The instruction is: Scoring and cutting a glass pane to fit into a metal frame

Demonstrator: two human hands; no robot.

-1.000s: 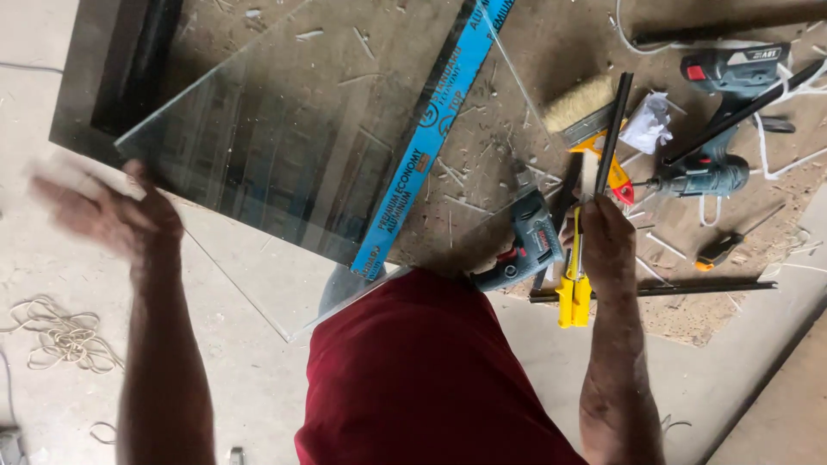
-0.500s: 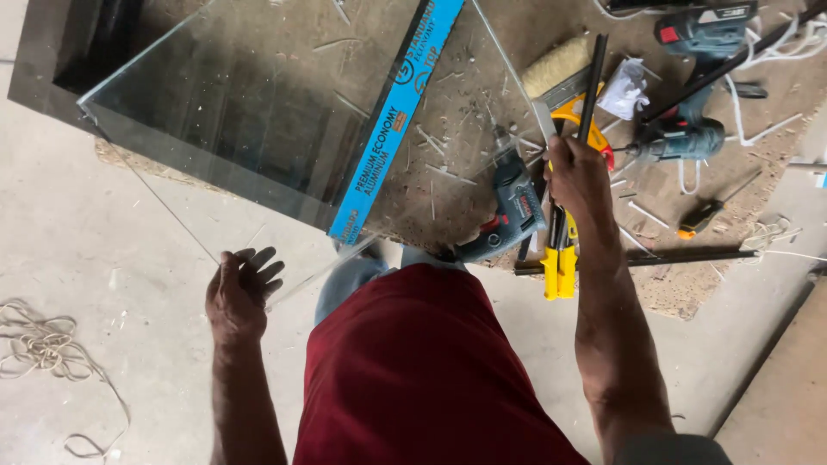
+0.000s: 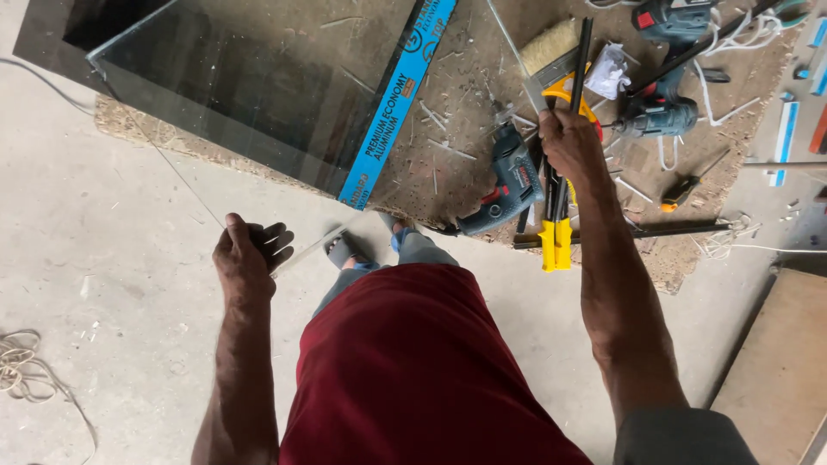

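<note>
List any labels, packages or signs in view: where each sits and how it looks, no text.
Blue label strip: long narrow band with white print and a small orange mark, running diagonally along the edge of the glass sheet.
Small blue strips: short bands with a pale middle, lying at the far right edge on the board.
White crumpled wrapper: by the brush, beyond the right hand.
No screens or signs.

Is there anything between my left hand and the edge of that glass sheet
Nothing visible. The left hand already sits at the near edge of the glass sheet, fingers curled by it; whether they grip it is unclear. The right hand holds a black and yellow tool, off to the side.
</note>
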